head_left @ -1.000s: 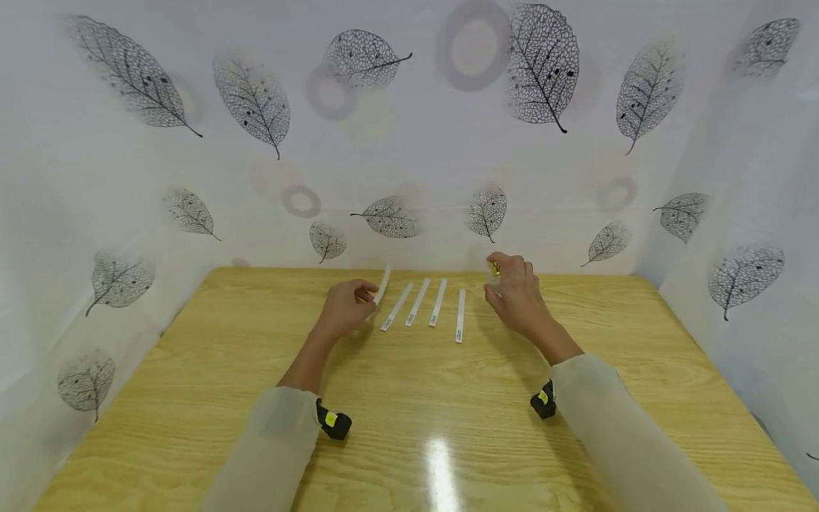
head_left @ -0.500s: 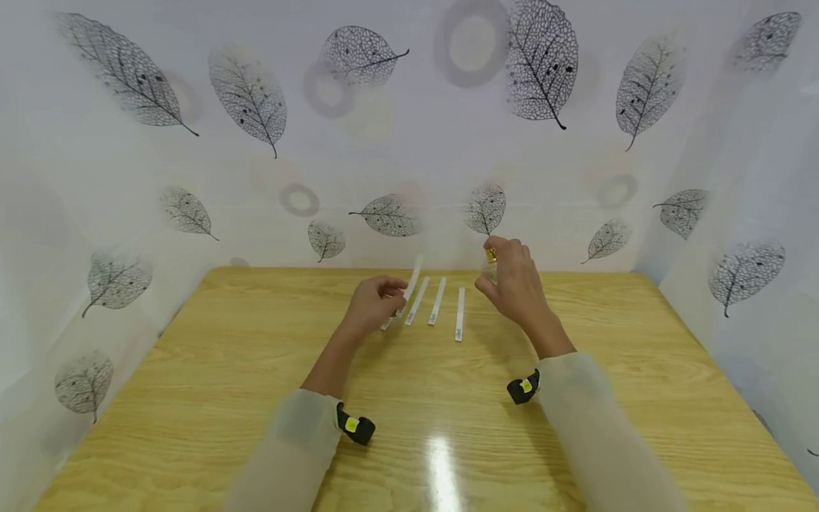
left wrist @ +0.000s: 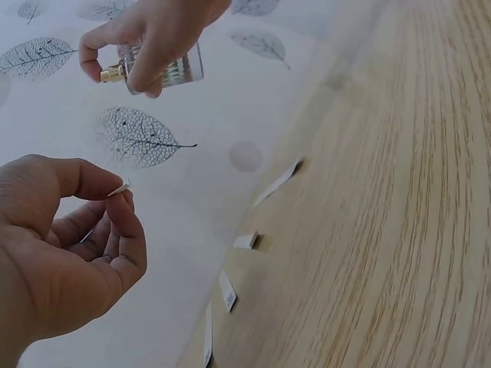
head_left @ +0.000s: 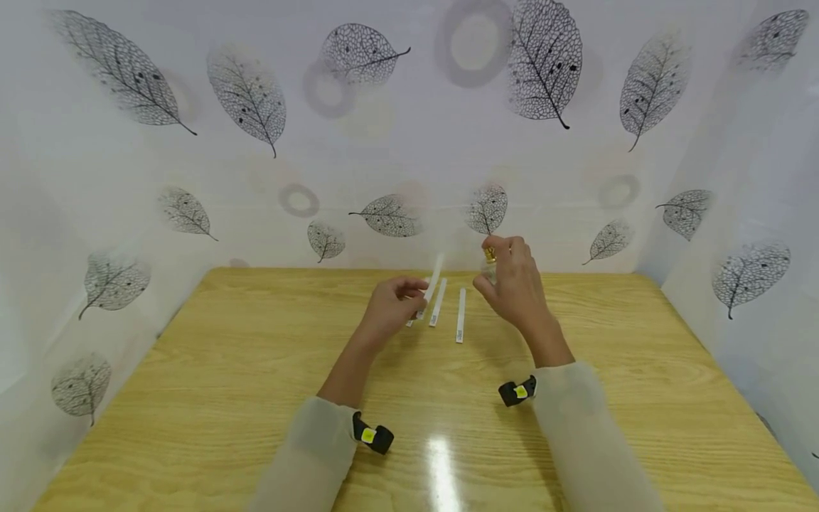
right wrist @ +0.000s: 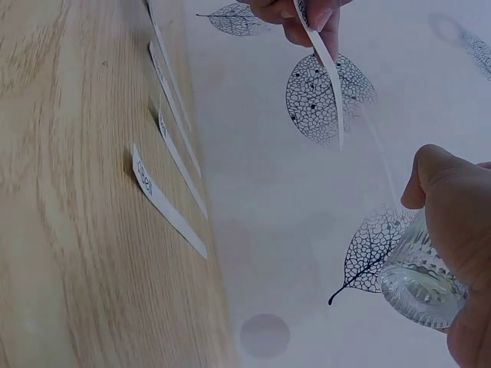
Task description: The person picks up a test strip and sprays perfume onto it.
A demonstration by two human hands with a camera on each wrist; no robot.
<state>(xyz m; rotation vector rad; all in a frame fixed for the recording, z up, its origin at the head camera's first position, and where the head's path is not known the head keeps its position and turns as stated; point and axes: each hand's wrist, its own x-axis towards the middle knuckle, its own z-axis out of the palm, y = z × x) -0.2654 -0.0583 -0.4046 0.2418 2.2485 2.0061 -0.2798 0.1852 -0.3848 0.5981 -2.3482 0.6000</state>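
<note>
Between thumb and fingertips, my left hand pinches a white paper test strip, raised above the table; in the left wrist view only the near end of the strip shows. My right hand grips a clear glass perfume bottle, with the index finger on its gold spray top. The right wrist view shows the bottle's ribbed base, while the held strip curves down from the left hand. Several more test strips lie on the table, one white strip nearest the right hand.
The wood-grain table ends at a pale curtain printed with leaves, which also closes both sides. Black wrist cameras hang below both sleeves. Small dark print marks the near ends of the lying strips.
My left hand has carried its strip rightward over the lying strips, closer to the bottle. My right hand rose slightly and shifted left, then stayed nearly in place with the bottle.
</note>
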